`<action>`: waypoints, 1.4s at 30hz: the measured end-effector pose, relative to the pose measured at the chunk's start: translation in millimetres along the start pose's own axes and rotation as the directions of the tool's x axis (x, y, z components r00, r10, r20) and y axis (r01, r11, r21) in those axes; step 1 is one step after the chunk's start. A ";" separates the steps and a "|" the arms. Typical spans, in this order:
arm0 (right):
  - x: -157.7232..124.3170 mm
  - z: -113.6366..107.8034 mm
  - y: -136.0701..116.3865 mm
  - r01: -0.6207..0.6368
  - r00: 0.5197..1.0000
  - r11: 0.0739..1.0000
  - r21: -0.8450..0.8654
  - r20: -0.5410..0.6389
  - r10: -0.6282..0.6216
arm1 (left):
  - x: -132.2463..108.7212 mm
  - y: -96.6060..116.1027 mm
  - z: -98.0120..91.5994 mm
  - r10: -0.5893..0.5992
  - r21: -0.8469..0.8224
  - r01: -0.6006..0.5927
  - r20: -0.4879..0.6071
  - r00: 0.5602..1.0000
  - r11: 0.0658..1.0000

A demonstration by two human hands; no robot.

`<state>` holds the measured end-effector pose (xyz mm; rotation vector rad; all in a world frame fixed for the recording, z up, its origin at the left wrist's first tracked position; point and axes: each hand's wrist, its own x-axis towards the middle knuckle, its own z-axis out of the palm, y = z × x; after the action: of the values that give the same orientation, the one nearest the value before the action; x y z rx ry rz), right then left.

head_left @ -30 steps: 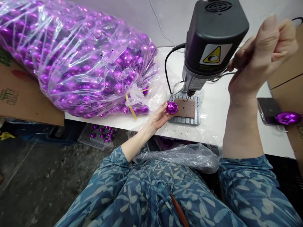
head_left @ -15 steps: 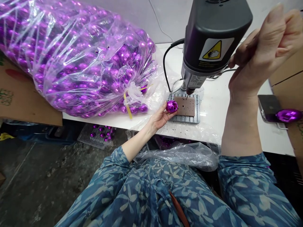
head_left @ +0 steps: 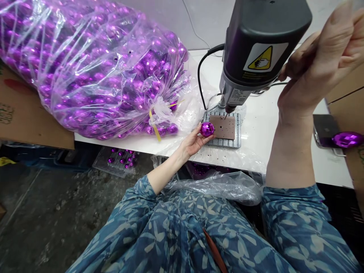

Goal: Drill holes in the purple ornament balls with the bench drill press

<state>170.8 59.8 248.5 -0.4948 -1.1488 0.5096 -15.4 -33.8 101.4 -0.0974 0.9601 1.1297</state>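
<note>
My left hand [head_left: 193,142] pinches a shiny purple faceted ball [head_left: 207,129] at the left edge of the drill's metal base plate [head_left: 224,141], beside the brown pad [head_left: 224,127] under the drill bit. My right hand [head_left: 318,64] is raised at the upper right, fingers closed round the thin lever of the grey bench drill [head_left: 261,49]. The lever is mostly hidden by my fingers.
A big clear bag of purple balls [head_left: 93,68] lies on the white table [head_left: 256,151] at the left. A phone [head_left: 324,127] and another purple ball [head_left: 348,139] sit at the right. Cardboard boxes flank both sides. A plastic bag [head_left: 222,185] hangs at my lap.
Hardly anything moved: the view shifted slightly and my right hand rose a little on the lever. The left hand keeps the ball by the base plate.
</note>
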 end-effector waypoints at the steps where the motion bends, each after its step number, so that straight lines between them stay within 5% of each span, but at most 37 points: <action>1: 0.1 -0.2 0.3 0.004 1.000 1.000 -0.001 0.006 -0.004 | 0.1 -1.3 -2.5 0.018 0.018 -0.018 0.017 1.000 1.000; 7: 3.8 -3.5 7.7 0.039 0.999 0.999 -0.002 0.024 -0.039 | -7.3 -5.9 -21.7 0.083 0.116 -0.109 0.213 0.974 0.987; 13: 1.4 -1.1 7.8 0.010 1.000 1.000 0.000 -0.004 -0.010 | -20.3 -9.3 -22.4 0.058 0.178 -0.110 0.277 0.959 0.978; 27: 5.1 -12.3 16.2 -0.002 0.997 0.999 -0.051 0.081 0.006 | -38.9 -41.3 2.8 -0.017 0.134 -0.019 0.259 0.966 0.991; 42: 4.1 -12.6 21.5 -0.048 0.994 0.990 -0.133 0.087 0.060 | -38.6 -52.2 5.6 -0.048 0.250 -0.027 0.289 0.956 0.968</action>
<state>181.2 77.9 234.3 -0.6229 -1.2637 0.5094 26.1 -83.0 111.4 0.2649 0.8263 0.9707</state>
